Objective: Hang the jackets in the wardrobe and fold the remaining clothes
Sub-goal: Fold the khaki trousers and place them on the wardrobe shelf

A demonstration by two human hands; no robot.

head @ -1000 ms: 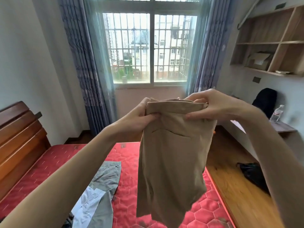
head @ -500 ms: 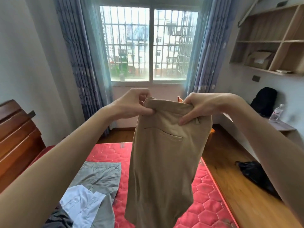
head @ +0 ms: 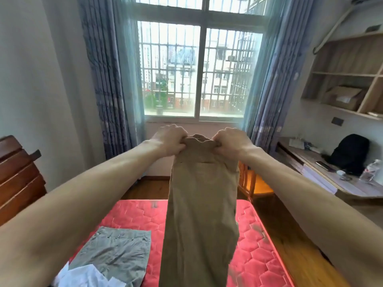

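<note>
Tan trousers (head: 202, 214) held up by the waistband, left hand (head: 169, 139) and right hand (head: 233, 141) gripping, above red mattress (head: 255, 245); possibly folded lengthwise.

bed (head: 145, 216): red quilted mattress, grey trousers (head: 116, 255) lying flat on its left part, white cloth (head: 87, 276) overlapping their near edge | counter (head: 352, 189) at right: black bag (head: 350, 154), bottle (head: 370, 172), phone (head: 323, 165) sitting on it | shelf (head: 342, 108): cardboard box (head: 344, 97) resting inside
</note>
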